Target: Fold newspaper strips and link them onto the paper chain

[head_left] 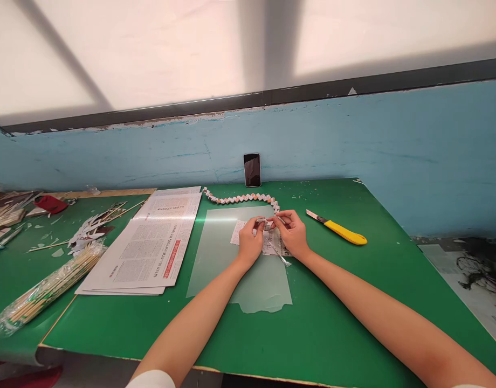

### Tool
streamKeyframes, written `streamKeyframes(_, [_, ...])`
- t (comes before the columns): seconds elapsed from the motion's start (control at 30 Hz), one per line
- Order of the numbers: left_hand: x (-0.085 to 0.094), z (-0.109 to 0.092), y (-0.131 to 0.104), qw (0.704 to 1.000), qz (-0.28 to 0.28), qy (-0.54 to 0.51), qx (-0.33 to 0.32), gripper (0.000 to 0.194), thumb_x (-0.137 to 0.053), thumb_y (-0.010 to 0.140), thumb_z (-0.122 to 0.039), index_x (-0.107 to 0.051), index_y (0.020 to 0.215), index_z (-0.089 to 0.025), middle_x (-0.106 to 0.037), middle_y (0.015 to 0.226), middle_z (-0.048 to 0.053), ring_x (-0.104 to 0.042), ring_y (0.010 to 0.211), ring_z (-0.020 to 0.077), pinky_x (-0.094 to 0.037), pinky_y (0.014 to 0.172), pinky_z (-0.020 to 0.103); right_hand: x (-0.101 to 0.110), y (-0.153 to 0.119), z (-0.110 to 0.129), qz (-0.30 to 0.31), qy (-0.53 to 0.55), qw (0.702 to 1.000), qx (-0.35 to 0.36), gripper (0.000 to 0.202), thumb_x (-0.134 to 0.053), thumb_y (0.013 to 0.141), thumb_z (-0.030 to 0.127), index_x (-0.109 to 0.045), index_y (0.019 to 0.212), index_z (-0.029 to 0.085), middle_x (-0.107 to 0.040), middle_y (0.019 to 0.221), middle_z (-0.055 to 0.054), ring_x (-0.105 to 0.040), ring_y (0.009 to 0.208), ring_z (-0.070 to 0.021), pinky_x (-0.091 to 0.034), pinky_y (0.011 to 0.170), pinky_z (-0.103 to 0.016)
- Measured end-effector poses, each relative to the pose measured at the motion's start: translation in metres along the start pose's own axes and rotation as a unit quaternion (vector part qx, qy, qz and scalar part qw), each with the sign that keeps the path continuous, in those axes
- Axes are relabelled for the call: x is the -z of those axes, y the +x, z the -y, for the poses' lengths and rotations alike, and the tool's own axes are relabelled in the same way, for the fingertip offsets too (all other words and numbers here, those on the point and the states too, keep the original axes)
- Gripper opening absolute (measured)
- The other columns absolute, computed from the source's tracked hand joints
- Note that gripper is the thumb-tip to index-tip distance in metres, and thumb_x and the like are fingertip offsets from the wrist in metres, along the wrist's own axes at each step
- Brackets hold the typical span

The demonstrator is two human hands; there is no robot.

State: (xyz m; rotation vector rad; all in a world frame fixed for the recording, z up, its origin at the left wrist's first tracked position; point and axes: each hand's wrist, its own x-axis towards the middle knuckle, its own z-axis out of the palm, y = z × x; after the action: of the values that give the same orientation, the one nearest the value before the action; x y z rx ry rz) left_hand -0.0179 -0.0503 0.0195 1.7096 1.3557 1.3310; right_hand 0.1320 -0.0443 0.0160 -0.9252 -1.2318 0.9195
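A zigzag chain of folded paper (240, 199) curves across the table, its near end reaching my right hand (293, 235). My left hand (250, 240) pinches a small folded newspaper strip (262, 219) close to the right hand's fingertips. The right thumb and fingers are pressed together at the same strip; whether they also grip the chain end is hidden. Cut newspaper pieces (238, 233) lie under both hands on a translucent sheet (215, 253). A thin, shiny strip (281, 255) rests just below the hands.
Right of my hands is a yellow utility knife (345, 231), blade exposed. A phone (252, 170) leans against the blue wall. Stacked newspapers (151, 242) lie left, beside bagged bamboo sticks (54, 285) and paper scraps (88, 229). The green table (240, 339) ends at the front.
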Motion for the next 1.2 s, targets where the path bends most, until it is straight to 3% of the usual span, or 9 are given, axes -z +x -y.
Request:
streamKeyframes(0.13, [-0.0001,0.001,-0.0001,1.0,-0.002,-0.003,-0.001,0.02,-0.055,0.099,-0.035,-0.07,0.106,-0.024,-0.075,0.102,0.004,-0.068,0.094,0.0194,-0.049,0.087,0.031,0.0013,0.0012,0.0019,0.0,-0.029,1.0,0.007,0.026,-0.065,0.096,0.045,-0.063,0.112,0.025,-0.077,0.095,-0.006,-0.069,0.074,-0.0201,-0.058,0.075,-0.036])
streamKeyframes(0.27, [-0.0001,0.0009,-0.0001,1.0,0.0,-0.001,-0.002,0.02,-0.055,0.099,-0.034,-0.07,0.106,-0.024,-0.075,0.104,0.004,-0.068,0.094,0.0189,-0.049,0.087,0.03,0.0031,0.0021,0.0006,0.003,-0.047,0.999,0.018,0.023,-0.063,0.097,0.045,-0.071,0.103,0.024,-0.078,0.094,-0.005,-0.068,0.072,-0.0195,-0.058,0.075,-0.035])
streamKeyframes(0.77, [-0.0003,0.0017,-0.0002,1.0,-0.003,0.003,-0.003,0.018,-0.055,0.1,-0.031,-0.07,0.105,-0.024,-0.076,0.102,0.003,-0.069,0.093,0.017,-0.051,0.086,0.028,0.0035,0.0022,-0.0027,0.001,-0.013,1.0,0.027,0.021,-0.07,0.093,0.043,-0.072,0.097,0.023,-0.077,0.087,-0.004,-0.069,0.07,-0.0195,-0.058,0.074,-0.035])
streamKeyframes(1.2, [-0.0005,0.0019,-0.0001,1.0,0.001,0.001,-0.001,0.017,-0.055,0.1,-0.032,-0.069,0.105,-0.024,-0.076,0.101,0.003,-0.07,0.093,0.0174,-0.051,0.086,0.028,0.0042,0.0013,-0.0013,0.024,-0.073,0.996,0.042,0.023,-0.067,0.095,0.044,-0.074,0.092,0.022,-0.077,0.084,-0.004,-0.064,0.064,-0.0176,-0.054,0.068,-0.032])
